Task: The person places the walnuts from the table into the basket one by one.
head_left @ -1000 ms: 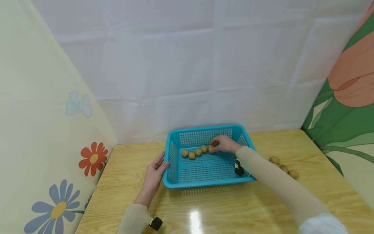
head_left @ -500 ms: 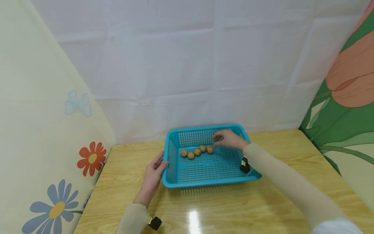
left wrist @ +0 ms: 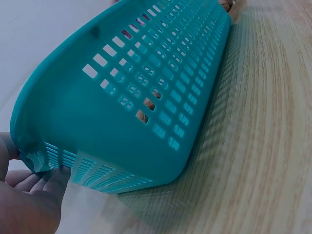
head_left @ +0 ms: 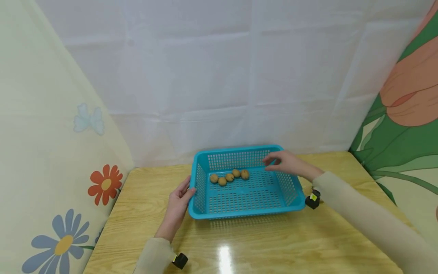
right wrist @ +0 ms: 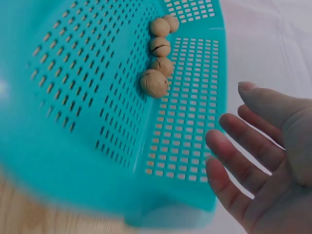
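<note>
A blue-green plastic basket [head_left: 246, 214] with perforated walls sits on the wooden table. Several walnuts [head_left: 229, 177] lie in an uneven row on its floor, toward the back left. My left hand [head_left: 176, 207] grips the basket's left rim, thumb on top and fingers [left wrist: 53, 183] beneath the edge. Over the basket's right end hovers my right hand [head_left: 287, 163], its fingers spread and relaxed, holding nothing. In the right wrist view, the largest walnut [right wrist: 155, 83] is the one nearest that hand.
More walnuts [left wrist: 226, 5] lie on the table beyond the basket's right side, mostly hidden behind my right forearm in the head view. A white cloth wall [head_left: 191, 76] stands close behind the basket. Painted panels flank the table [head_left: 143, 213].
My right hand has let go of the walnut at the right end of the row. It has risen and moved right, toward the basket's right rim. My left hand stays on the rim.
</note>
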Tool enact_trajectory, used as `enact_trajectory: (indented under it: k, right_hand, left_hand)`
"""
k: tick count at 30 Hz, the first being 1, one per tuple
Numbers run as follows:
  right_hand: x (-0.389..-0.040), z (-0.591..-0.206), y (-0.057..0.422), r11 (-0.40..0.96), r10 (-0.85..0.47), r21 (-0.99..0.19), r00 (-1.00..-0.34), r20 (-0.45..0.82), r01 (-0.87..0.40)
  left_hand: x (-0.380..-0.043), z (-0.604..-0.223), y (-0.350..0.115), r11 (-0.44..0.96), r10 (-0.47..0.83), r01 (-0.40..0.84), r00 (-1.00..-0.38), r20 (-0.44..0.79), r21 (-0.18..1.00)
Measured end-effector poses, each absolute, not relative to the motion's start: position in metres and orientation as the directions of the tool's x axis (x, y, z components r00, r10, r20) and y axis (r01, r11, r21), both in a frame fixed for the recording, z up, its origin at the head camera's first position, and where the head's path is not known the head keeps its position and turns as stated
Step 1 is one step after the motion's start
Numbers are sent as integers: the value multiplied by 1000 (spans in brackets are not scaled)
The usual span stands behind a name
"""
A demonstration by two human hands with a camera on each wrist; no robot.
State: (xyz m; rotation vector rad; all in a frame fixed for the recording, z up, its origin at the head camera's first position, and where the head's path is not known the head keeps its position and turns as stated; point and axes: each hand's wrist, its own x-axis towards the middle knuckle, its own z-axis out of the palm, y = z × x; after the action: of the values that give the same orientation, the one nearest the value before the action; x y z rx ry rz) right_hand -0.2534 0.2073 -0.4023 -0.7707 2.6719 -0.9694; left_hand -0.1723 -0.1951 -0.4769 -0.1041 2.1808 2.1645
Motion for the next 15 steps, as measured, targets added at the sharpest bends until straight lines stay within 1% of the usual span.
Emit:
enact_trajectory:
  k: [4,8,15]
  right_hand:
    - [-243,-399,224,648,-542,-625,-840,24,-435]
    - [-231,-397,242,649,-515,-628,-856,52,-429]
    - [-208,-391,271,667,-445,-648,-894,49,-368]
  left_hand:
    - [-171,-476,-195,3,2,-93,-996,-93,996]
    - [-171,-476,-195,2,4,-94,-996,-94,996]
    - [-173,-477,-196,-3,5,-83,-997,-83,997]
